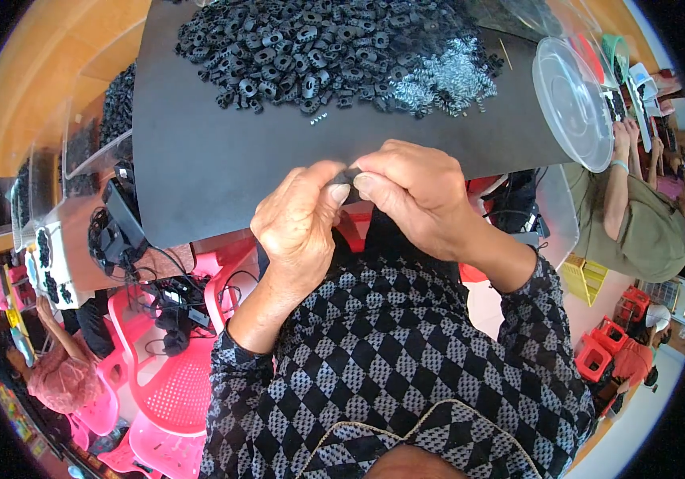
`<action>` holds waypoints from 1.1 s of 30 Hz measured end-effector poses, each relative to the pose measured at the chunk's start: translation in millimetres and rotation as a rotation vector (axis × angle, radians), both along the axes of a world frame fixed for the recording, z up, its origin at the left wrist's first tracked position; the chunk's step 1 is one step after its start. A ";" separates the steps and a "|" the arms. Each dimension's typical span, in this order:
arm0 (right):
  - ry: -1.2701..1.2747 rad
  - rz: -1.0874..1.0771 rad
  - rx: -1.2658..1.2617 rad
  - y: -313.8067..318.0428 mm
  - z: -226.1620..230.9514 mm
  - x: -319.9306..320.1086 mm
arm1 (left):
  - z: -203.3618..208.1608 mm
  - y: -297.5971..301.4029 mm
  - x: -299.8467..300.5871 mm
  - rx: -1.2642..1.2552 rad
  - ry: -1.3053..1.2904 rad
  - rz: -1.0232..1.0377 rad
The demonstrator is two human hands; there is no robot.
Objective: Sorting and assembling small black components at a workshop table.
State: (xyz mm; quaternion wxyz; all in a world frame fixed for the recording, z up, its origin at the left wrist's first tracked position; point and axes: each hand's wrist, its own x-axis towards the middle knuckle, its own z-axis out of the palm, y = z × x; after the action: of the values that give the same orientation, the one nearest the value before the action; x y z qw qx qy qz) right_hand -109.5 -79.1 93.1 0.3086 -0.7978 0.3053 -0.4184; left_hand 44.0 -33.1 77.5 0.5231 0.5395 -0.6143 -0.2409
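Note:
Pinched between both thumbs and forefingers, just over the table's near edge, is a small black plastic part [348, 176]. My left hand [294, 219] grips it from the left, its thumb pressed against the part. From the right, my right hand [422, 191] closes on the same part with thumb and bent forefinger. The fingers cover most of it, so its exact shape is hidden. Beyond my hands a large heap of black plastic parts with oval holes [302, 60] lies on the dark table [222, 168]. Small metal springs [446, 80] are piled at the heap's right side.
One spring [319, 119] lies apart before the heap. A clear round plastic lid [572, 104] overhangs the table's right edge. Clear bins of black parts stand left, above a pink chair [174, 391]. Other people sit at both sides; a yellow basket [584, 279] is at right.

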 end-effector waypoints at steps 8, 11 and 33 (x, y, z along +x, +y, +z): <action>-0.078 0.033 0.164 0.3 -9.5 -0.7 | 0.7 -1.6 2.7 0.016 0.039 -0.031; -0.078 0.026 0.048 -1.2 -11.6 2.5 | 0.4 -1.8 3.2 0.006 0.009 -0.014; 0.042 0.066 -0.125 -10.3 -9.0 5.2 | 3.7 -4.4 5.8 0.033 0.057 -0.031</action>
State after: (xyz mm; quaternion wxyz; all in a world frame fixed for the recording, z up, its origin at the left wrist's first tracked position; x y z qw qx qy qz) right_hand -104.3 -89.4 84.1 0.2656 -0.8337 0.2584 -0.4093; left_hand 49.8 -37.5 81.2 0.5279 0.5314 -0.6032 -0.2742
